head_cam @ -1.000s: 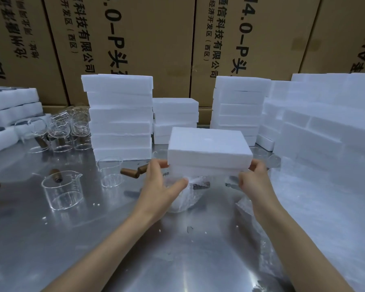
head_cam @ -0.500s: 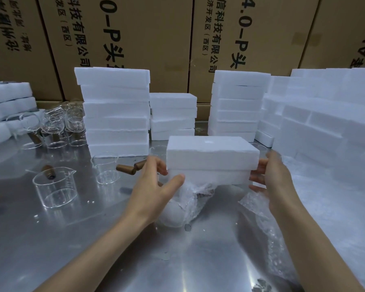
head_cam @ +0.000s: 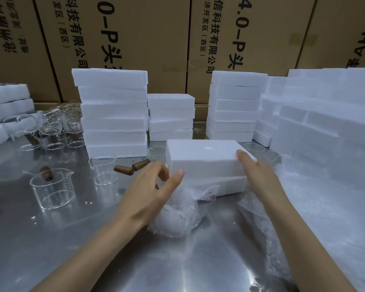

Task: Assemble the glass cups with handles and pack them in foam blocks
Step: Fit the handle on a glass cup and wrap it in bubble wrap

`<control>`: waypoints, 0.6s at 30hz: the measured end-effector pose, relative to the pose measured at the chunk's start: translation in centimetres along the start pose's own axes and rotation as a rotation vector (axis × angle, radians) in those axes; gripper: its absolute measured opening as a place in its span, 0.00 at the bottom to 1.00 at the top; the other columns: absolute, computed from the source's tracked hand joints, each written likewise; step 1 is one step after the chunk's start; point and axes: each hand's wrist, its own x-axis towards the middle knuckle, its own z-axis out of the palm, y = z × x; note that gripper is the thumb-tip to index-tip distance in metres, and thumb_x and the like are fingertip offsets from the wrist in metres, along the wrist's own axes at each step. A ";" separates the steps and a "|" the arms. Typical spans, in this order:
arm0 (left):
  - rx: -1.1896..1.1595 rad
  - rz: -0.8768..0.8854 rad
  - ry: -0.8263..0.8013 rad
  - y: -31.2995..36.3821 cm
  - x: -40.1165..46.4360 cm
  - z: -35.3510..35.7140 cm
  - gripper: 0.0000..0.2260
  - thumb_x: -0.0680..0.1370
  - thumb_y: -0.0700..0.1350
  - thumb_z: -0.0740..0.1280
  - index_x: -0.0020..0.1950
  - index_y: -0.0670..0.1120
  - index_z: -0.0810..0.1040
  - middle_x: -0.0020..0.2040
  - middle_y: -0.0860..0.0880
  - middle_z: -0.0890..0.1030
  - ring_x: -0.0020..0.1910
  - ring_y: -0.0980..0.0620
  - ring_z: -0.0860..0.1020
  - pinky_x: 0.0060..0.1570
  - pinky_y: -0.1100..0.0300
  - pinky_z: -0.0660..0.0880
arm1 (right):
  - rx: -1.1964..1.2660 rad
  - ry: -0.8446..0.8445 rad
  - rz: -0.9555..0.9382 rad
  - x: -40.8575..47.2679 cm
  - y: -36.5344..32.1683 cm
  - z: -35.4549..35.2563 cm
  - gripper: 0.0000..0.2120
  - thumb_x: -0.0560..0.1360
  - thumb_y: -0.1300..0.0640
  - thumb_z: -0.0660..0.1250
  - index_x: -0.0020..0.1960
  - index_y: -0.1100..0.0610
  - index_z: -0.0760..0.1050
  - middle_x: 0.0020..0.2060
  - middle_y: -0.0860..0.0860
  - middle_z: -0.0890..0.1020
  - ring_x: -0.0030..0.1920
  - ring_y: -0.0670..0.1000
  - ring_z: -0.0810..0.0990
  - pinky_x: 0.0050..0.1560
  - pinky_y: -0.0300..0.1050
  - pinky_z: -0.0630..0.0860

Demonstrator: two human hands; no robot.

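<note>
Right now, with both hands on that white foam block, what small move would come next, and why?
Probably pressing the top foam block down onto the lower half. The right hand rests on its far corner, the left hand touches its near edge, and bubble wrap still sticks out from the front, so the halves may not be seated.
</note>
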 end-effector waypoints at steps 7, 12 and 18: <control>-0.015 0.162 -0.002 0.2 0.0 -0.4 0.19 0.71 0.71 0.52 0.48 0.60 0.70 0.48 0.63 0.72 0.47 0.62 0.72 0.41 0.68 0.64 | 0.643 -0.008 0.008 0.3 -0.4 -0.3 0.08 0.76 0.47 0.64 0.53 0.48 0.73 0.46 0.48 0.78 0.44 0.48 0.79 0.40 0.41 0.74; -0.016 0.269 -0.072 0.4 0.2 -1.5 0.25 0.69 0.74 0.54 0.57 0.61 0.72 0.52 0.62 0.74 0.49 0.58 0.74 0.46 0.62 0.70 | 1.437 -0.173 0.219 0.3 -0.1 -1.5 0.12 0.76 0.53 0.62 0.53 0.59 0.75 0.39 0.55 0.81 0.35 0.52 0.80 0.36 0.39 0.80; 0.370 0.362 -0.283 0.6 0.3 -3.6 0.33 0.59 0.83 0.51 0.57 0.66 0.64 0.45 0.64 0.73 0.41 0.63 0.73 0.37 0.67 0.66 | 1.550 -0.182 0.243 0.4 0.1 -1.7 0.11 0.75 0.53 0.61 0.49 0.60 0.75 0.34 0.54 0.82 0.32 0.51 0.80 0.39 0.38 0.79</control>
